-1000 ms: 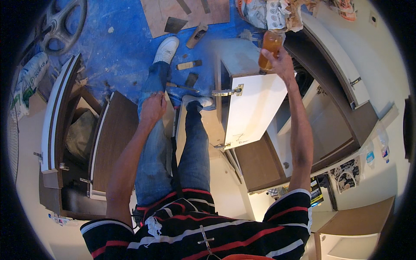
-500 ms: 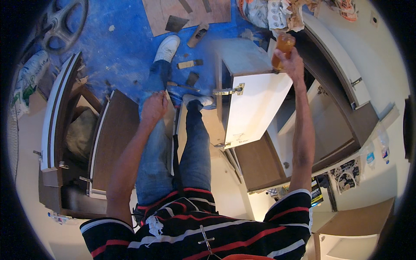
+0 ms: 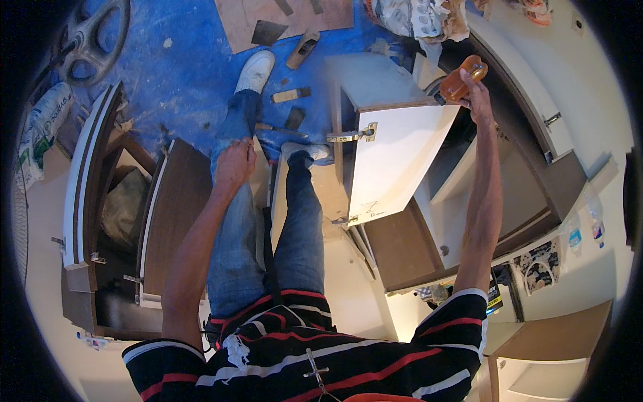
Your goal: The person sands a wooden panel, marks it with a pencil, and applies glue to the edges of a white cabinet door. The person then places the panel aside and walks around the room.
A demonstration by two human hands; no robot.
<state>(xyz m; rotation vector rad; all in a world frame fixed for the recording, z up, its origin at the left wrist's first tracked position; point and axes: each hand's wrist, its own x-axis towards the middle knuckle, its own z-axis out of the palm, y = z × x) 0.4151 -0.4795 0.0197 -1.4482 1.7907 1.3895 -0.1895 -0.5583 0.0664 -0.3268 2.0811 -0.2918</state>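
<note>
Right hand: your right hand (image 3: 477, 94) is closed around an orange tool (image 3: 461, 79), held out at arm's length, far right.
Tool: it sits just above the top edge of the white cabinet door (image 3: 396, 164), near the dark opening behind it.
Left hand: your left hand (image 3: 234, 164) rests loosely curled on your left knee, holding nothing.
Door: it stands open, with a metal hinge (image 3: 353, 134) on its left edge.
Floor: blue floor (image 3: 181, 74) far off, with wood offcuts (image 3: 284, 20) lying on it.
Left side: brown cabinet panels (image 3: 174, 214) stand just beside your leg.
</note>
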